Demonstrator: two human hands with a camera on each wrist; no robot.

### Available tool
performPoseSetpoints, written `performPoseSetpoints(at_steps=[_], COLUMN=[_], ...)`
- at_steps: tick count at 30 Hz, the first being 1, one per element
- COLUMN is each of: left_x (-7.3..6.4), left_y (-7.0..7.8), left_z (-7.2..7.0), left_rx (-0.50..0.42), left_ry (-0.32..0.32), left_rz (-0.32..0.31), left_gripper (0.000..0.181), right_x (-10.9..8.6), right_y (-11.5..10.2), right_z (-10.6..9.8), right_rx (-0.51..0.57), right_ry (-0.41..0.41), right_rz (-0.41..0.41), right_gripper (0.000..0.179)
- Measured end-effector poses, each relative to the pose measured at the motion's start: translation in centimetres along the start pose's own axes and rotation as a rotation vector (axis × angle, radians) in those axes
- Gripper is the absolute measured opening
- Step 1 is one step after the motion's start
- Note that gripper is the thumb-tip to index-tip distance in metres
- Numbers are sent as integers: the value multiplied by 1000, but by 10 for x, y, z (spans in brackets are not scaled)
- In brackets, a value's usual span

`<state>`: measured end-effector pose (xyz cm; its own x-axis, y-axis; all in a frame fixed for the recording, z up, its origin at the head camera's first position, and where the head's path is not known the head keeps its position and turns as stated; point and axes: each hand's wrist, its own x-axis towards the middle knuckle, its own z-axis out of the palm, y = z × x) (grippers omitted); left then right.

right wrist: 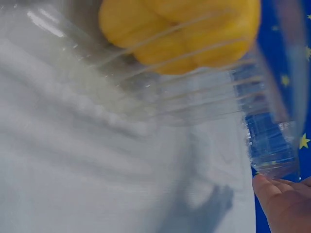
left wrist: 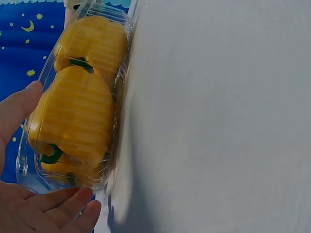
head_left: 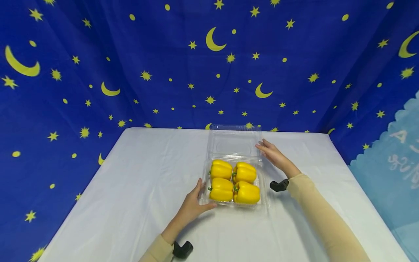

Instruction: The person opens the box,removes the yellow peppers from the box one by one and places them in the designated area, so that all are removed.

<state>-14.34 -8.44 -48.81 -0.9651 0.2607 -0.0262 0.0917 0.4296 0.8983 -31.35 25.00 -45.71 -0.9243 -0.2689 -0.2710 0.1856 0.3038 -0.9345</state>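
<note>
A clear plastic clamshell box (head_left: 265, 198) lies on the table with its lid (head_left: 234, 142) tilted back on the far side. Several yellow bell peppers (head_left: 247, 193) with green stems sit in its base. My left hand (head_left: 192, 204) spans the near left corner, fingers along the left side and thumb by the front edge. In the left wrist view, this hand (left wrist: 43, 208) has its fingers fairly straight beside the box. My right hand (head_left: 274, 154) reaches to the lid's right edge with extended fingers. In the right wrist view, the right hand's fingertips (right wrist: 265, 183) meet the lid's corner; that view is blurred.
A white cloth (head_left: 147, 174) covers the table. Behind it hangs a blue curtain (head_left: 183, 65) with yellow moons and stars, close to the lid. A light blue printed panel (head_left: 392, 174) is at the right. Each wrist wears a black device (head_left: 182, 250).
</note>
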Motion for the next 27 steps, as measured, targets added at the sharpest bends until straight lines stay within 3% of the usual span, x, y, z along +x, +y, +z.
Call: performPoseSetpoints(at_steps=[6,13,17,21,27], left_x=[0,0,1,1,-2], left_y=[3,7,9,9,6], left_z=[2,2,2,3,2], left_rx=[-9,-4,-9,-11,-12], left_ry=[4,6,-14,-28,-13], left_rz=[1,3,1,-11,-10], left_gripper=[108,108,108,109,109], right_x=[3,3,-3,-11,-33], right_y=[8,11,11,9,-4], right_z=[1,1,-3,-7,-9], right_rx=[-18,-31,-127,-285,-419], right_ry=[-27,-45,-44,51,251], right_rz=[49,42,36,-8,-189], right_gripper=[91,93,92,89,77])
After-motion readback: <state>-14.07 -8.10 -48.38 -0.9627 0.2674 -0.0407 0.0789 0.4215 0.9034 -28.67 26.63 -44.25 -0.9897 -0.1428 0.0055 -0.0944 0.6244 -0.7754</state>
